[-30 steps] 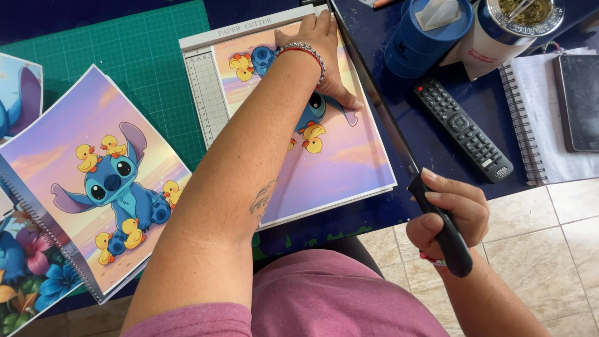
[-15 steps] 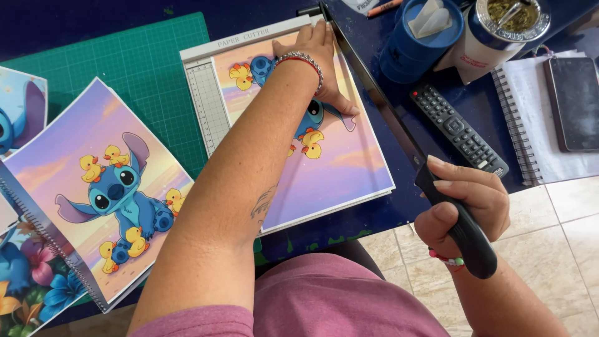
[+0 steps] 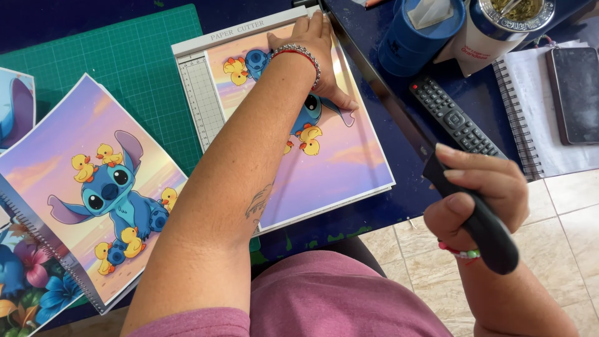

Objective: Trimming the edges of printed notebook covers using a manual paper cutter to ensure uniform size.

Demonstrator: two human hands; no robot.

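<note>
My left hand (image 3: 315, 59) lies flat, fingers spread, on a printed sheet (image 3: 337, 168) showing a blue cartoon creature with yellow ducks. The sheet rests on a white paper cutter (image 3: 199, 93) with a ruled grid. My right hand (image 3: 477, 196) is closed around the black handle (image 3: 493, 240) of the cutter's blade arm (image 3: 374, 81), which runs along the sheet's right edge and is raised at the handle end. A beaded bracelet is on each wrist.
A green cutting mat (image 3: 112, 62) lies at the left. A spiral-bound print of the same picture (image 3: 93, 187) sits at lower left over other prints. A remote control (image 3: 455, 118), blue cup (image 3: 418, 34), metal-rimmed cup (image 3: 505, 25), notebook (image 3: 549, 118) and phone (image 3: 577, 93) lie right.
My right hand has kept hold of the handle and moved slightly down and toward me. My left hand has stayed pressed on the sheet.
</note>
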